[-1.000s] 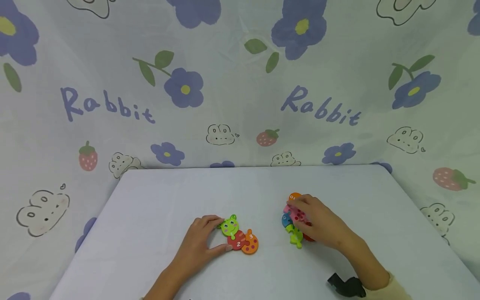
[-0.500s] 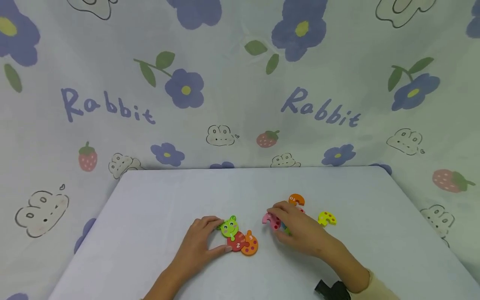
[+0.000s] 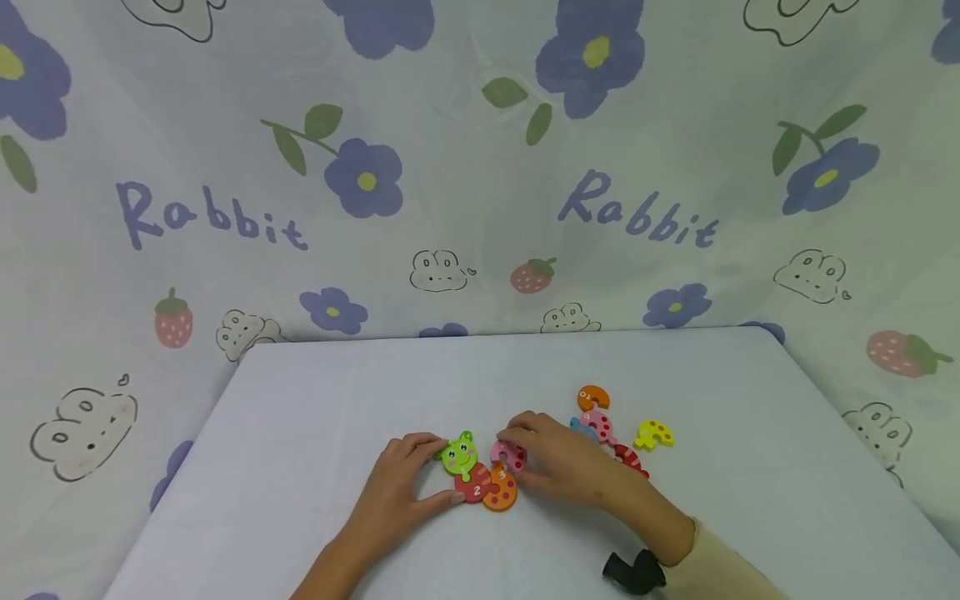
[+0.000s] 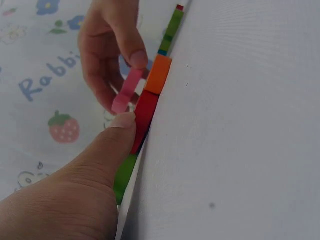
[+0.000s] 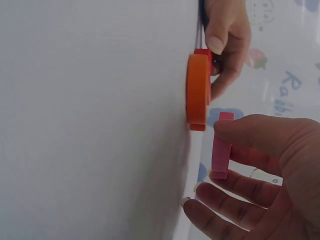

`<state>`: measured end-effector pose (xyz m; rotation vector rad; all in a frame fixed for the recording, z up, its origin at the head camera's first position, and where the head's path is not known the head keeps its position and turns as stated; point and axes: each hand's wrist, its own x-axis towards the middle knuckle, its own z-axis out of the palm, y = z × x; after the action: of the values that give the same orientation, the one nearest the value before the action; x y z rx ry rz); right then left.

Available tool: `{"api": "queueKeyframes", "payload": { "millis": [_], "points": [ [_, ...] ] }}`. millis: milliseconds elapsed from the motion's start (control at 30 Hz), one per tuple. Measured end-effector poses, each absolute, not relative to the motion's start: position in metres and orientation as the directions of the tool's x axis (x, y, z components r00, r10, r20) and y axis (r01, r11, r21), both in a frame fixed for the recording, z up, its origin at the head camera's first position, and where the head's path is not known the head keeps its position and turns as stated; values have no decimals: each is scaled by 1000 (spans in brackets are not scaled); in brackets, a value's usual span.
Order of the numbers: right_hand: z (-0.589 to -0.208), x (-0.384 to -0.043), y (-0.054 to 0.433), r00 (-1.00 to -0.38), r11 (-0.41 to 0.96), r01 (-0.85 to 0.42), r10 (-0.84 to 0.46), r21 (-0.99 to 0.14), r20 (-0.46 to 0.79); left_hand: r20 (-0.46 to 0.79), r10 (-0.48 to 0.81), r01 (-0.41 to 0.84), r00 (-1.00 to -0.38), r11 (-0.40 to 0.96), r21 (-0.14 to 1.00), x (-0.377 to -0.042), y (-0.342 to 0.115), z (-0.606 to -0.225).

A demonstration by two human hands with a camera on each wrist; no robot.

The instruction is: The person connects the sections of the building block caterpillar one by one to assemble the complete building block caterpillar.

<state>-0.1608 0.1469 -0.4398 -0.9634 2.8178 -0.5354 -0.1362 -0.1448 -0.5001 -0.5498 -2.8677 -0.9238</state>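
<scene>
A caterpillar puzzle lies joined on the table: a green smiling head (image 3: 459, 457), a red piece (image 3: 472, 483) marked 2 and an orange piece (image 3: 500, 492) marked 3. My left hand (image 3: 397, 483) holds the row from its left, fingers at the green head and thumb (image 4: 115, 135) against the red piece's edge. Just above the orange piece is a pink spotted puzzle piece (image 3: 509, 456), pinched between thumb and fingers of my right hand (image 3: 558, 458). In the right wrist view, the pink piece (image 5: 222, 145) is raised off the table, apart from the orange piece (image 5: 197, 90).
Right of my right hand lie loose pieces: an orange one (image 3: 593, 397), a pink one (image 3: 597, 425), a blue one (image 3: 581, 427) partly hidden, a red one (image 3: 628, 458) and a yellow one (image 3: 654, 434). A black device (image 3: 634, 572) sits by the right sleeve. Patterned cloth (image 3: 480, 208) hangs behind the white table (image 3: 300, 417).
My right hand took a pink piece from the loose pile and carried it left to the joined row. The yellow piece now lies apart on the right. My left hand stayed still.
</scene>
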Motion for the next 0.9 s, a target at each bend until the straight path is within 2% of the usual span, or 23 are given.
{"api": "queueKeyframes", "payload": {
  "millis": [333,567,900],
  "points": [
    [-443,-168,139,-773,742,-586,-632,-327,-48,183,311,360,-933,760,542,-136,-143,-498],
    [-437,-171,139,-761,746,-586,-641,-317,-102,229,321,394,-919,740,545,-136,-143,-500],
    [-438,-171,136,-760,749,-597,-643,-288,-94,201,325,382,-924,749,542,-136,-144,-499]
  ]
}}
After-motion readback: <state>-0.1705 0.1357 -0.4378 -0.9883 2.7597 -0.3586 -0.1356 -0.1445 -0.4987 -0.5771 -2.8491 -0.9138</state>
